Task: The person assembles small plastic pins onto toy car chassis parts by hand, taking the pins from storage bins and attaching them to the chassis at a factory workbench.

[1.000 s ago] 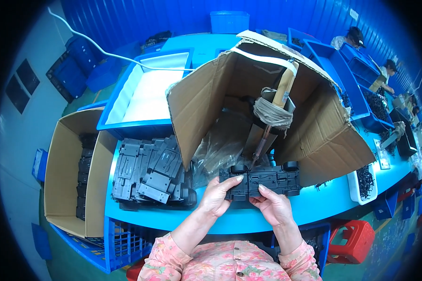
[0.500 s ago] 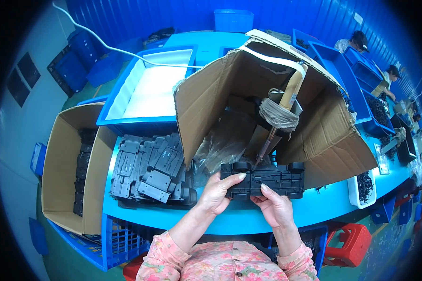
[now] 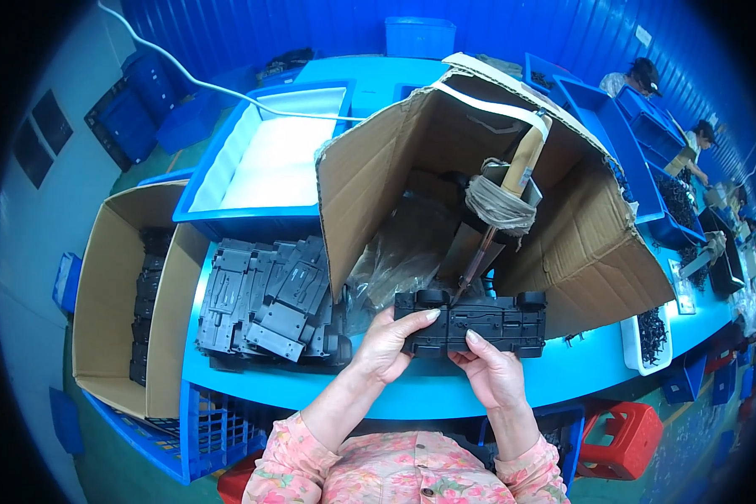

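Blue walls and blue plastic bins ring a long blue bench where I sit, with other workers farther along on my right. Both my hands hold one black plastic toy-car chassis, wheels at its ends, just above the bench edge in front of me. My left hand has its grip closed on the chassis's left end, thumb on top and fingers underneath. My right hand grips the lower middle from below, fingers curled up against it.

Directly behind the chassis stands a large open cardboard box tipped on its side, with a clear plastic bag and a cloth-wrapped tool on a post inside; its thin tip comes down close to the chassis top, though I cannot tell if they touch.

To my left a loose stack of similar dark grey parts lies on the bench, and beyond it a second cardboard box holds more, stacked along one side. By my judgement this piece is mid-handling, with many more in the stack.
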